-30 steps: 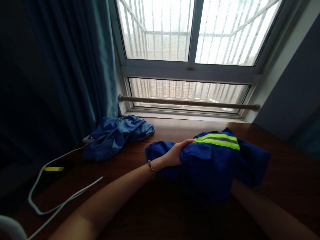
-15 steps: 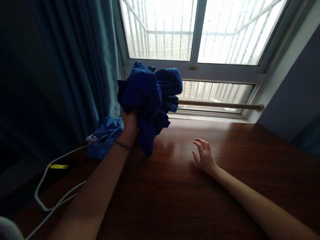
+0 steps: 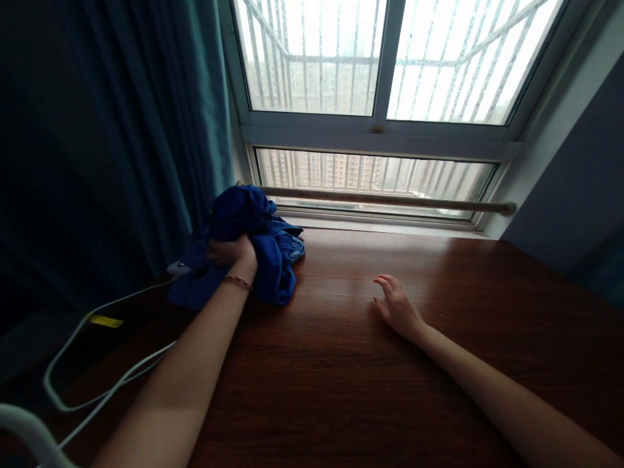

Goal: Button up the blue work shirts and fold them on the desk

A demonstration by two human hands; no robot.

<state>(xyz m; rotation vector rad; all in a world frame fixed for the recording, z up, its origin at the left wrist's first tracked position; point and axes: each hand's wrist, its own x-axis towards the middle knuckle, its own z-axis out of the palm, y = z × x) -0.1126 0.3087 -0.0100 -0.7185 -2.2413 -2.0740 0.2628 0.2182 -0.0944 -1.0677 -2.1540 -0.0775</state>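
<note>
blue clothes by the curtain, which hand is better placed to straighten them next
Left, most likely: the left hand is right at the blue clothes, while the right hand is away from them at the table, fingers loosely open and touching no cloth.

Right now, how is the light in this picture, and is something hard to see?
Head view: window overexposed; curtain mostly in deep shadow; soft glare on the tabletop toward the window; fingers of the left hand dim against the blue cloth.

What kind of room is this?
Probably a room in a home, maybe a bedroom: there's a long blue curtain, a barred window with tall buildings outside, and crumpled blue clothes on a wooden surface.
</note>
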